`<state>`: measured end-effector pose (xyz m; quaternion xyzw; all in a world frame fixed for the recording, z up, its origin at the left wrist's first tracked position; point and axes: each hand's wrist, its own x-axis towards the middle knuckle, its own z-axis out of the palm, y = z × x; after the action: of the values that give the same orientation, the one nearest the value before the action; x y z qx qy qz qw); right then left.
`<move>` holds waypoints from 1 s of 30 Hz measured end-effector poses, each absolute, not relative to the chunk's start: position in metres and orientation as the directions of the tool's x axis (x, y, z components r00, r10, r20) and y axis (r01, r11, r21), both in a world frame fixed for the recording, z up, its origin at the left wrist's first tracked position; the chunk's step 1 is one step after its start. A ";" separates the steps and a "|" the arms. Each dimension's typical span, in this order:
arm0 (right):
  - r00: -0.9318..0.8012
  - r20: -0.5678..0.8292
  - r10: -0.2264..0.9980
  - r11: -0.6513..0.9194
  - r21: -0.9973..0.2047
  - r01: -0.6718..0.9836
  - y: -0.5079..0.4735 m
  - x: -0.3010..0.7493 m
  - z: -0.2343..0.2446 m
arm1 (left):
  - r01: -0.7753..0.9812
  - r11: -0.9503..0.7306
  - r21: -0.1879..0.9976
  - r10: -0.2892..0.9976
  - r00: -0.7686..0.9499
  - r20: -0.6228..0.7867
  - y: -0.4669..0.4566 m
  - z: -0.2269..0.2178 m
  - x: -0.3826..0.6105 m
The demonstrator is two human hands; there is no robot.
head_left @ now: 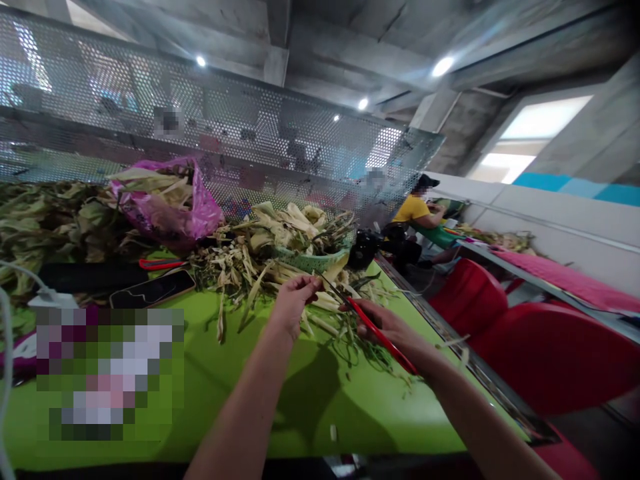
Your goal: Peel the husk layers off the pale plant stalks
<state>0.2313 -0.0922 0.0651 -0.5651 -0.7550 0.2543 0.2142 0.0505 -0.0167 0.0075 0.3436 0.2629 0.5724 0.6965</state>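
Left hand (293, 303) is pinching a husk strip (314, 287) mid-table, and the right hand (385, 320) is wrapped round red scissors (373, 327) with the blades aimed right at those fingertips. I reckon a sloppy snip could nick them. A loose husk pile (240, 267) crowds the cut, with a teal basket (310, 261) just behind and a phone (153, 290) off left.

Red plastic scissor handles (381, 337) (glossy green tabletop (220, 373))
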 end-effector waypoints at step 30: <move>-0.060 0.071 0.996 0.069 -0.121 0.990 -0.078 0.307 0.018 | -0.627 0.094 0.773 0.989 0.145 -0.003 -0.019 0.013 0.047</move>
<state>0.3071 -0.0782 0.0177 -0.6821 -0.7279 0.0200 0.0674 0.0471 -0.0189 0.0126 0.3228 0.2804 0.5905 0.6844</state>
